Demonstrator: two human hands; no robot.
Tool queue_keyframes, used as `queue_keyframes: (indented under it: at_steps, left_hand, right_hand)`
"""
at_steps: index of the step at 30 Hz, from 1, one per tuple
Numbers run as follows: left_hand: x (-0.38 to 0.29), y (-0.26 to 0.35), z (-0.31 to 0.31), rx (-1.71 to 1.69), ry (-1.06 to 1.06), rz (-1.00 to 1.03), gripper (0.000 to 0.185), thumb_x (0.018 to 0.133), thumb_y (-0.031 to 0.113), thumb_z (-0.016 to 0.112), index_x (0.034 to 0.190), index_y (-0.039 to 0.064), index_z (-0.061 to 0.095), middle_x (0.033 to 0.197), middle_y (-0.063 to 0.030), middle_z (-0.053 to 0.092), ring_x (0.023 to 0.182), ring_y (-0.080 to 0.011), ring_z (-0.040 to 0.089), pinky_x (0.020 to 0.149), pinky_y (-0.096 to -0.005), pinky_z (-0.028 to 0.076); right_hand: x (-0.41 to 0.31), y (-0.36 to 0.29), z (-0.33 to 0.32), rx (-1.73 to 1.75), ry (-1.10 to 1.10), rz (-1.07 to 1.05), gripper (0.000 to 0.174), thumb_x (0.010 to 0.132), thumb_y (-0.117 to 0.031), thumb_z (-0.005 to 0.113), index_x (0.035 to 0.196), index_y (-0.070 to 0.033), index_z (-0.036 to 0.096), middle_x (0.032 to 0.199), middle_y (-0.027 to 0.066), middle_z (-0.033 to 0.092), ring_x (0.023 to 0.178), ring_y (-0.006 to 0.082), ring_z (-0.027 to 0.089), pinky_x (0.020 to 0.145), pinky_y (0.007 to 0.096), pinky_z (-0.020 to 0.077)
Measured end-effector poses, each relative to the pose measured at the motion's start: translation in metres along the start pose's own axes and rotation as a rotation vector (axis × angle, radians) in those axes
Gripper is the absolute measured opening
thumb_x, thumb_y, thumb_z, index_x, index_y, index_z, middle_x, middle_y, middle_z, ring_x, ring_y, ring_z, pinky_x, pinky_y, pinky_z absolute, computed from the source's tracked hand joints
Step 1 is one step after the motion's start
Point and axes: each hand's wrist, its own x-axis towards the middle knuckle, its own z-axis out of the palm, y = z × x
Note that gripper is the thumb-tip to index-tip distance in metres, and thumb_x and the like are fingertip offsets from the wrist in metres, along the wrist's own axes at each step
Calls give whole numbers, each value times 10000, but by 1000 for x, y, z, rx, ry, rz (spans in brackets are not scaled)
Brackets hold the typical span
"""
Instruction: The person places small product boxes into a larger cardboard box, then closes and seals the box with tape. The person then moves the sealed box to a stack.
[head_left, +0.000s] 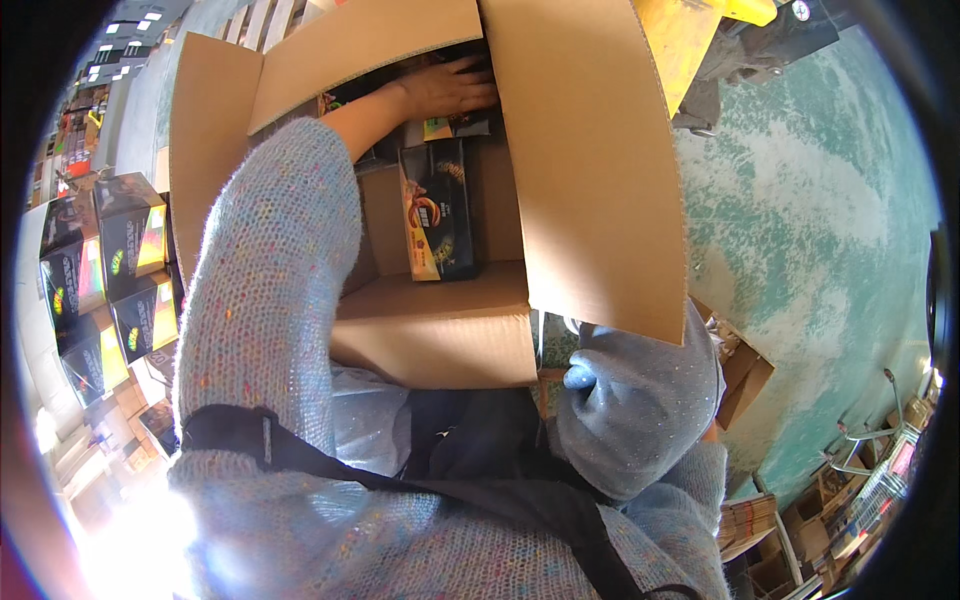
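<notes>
My left hand reaches into an open corrugated cardboard box in front of me. Its palm faces down over a black printed carton at the far end, and whether the fingers grip it cannot be seen. Closer to me, another black carton with yellow and orange graphics stands against the box's inner wall. More dark cartons are partly hidden under my left forearm. My right hand is out of view behind my knee; only a sliver of wrist and the sleeve show.
Raised box flaps flank the opening. Stacked black cartons stand at left. Yellow metal equipment is at upper right, above a worn green floor. Right of my knee sits an open cardboard box; a wire cart stands farther off.
</notes>
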Motion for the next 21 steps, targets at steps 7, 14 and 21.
queue_keyframes:
  at_steps: [7,14,21]
  left_hand:
    - [-25,-15,-29,122,88,2,712,842,177,676,1491,158,383,1514,-32,402,1437,-201,343,1172,-533,241]
    - [-132,-7,-126,13,256,-131,922,625,186,846,1440,139,417,1431,-77,470,1386,-226,414,989,-429,368]
    - [-249,72,-199,-608,602,-661,1071,550,242,870,1453,36,332,1391,-206,475,1348,-368,433,1143,-451,324]
  right_hand:
    - [-11,41,17,132,130,-115,352,885,-300,625,1086,-31,731,943,232,721,868,392,708,779,467,535]
    - [-38,-82,-45,51,168,-52,433,854,-383,739,904,44,700,800,227,693,746,410,675,685,470,520]
    - [-63,-178,-142,909,268,-2,326,1031,-375,543,1066,-55,592,699,4,550,508,54,466,412,227,357]
